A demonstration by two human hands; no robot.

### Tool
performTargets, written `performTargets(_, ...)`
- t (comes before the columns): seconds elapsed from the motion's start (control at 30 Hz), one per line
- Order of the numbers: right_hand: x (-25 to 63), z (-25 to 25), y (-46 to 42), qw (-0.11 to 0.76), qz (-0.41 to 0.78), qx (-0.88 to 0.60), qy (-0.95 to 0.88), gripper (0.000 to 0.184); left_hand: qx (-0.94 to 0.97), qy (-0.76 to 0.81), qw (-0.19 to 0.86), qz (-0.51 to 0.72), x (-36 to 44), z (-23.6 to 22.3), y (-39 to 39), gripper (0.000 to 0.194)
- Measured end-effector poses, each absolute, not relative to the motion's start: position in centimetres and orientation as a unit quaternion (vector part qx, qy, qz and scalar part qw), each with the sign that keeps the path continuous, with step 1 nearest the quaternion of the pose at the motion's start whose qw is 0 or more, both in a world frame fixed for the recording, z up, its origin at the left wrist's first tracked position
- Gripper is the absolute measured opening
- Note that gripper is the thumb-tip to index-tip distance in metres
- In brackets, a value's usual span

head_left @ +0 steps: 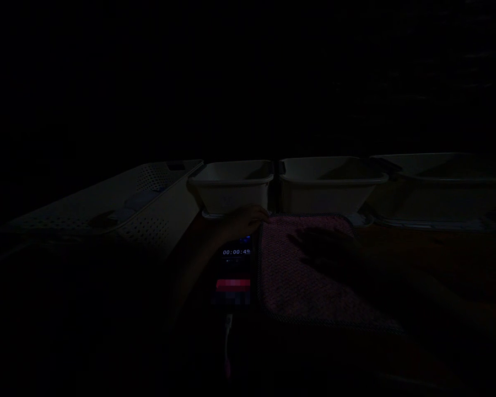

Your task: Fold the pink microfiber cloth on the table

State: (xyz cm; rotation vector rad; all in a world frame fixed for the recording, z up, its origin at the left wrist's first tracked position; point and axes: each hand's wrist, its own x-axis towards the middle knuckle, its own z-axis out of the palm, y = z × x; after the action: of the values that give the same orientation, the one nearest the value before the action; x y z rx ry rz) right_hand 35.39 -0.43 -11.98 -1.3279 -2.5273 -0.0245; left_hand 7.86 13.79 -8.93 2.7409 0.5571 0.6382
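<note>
Fingers spread apart, right hand [328, 251] over pink textured cloth with dark edging [283, 275], lying before cream plastic tubs [326, 196]; left hand [246, 219] at its far-left corner, can't tell if pinching.

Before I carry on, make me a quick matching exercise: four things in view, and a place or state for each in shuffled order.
Things:
1. Pink cloth
2. Left hand
3. Perforated basket
4. Lit screen

Places or states:
A. To the left of the three pale basins
B. Showing 00:00:49
C. Spread out beneath the right hand
D. At the cloth's far left corner

Pairs: 1-C, 2-D, 3-A, 4-B
</note>
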Motion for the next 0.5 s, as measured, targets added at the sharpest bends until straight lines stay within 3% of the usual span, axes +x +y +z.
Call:
performTargets(0.23, 35.5, -14.1, 0.5, 0.102, -0.024, -0.446, -0.889, 0.059, 0.945, 0.159, 0.237, 0.162, 8.3, -8.5, 12.5, 0.037)
performTargets(0.33, 35.8, -14.4, 0.4, 0.122, -0.03, -0.443, -0.888, 0.057, 0.943, 0.171, 0.24, 0.157, 8.1, -8.7, 12.8, 0.039)
performTargets(0.5, 35.5, -12.5, -0.7, 0.196, 0.07, -0.452, -0.867, 0.05, 0.941, 0.18, 0.243, 0.151, 8.0, -8.8, 13.3, 0.042)
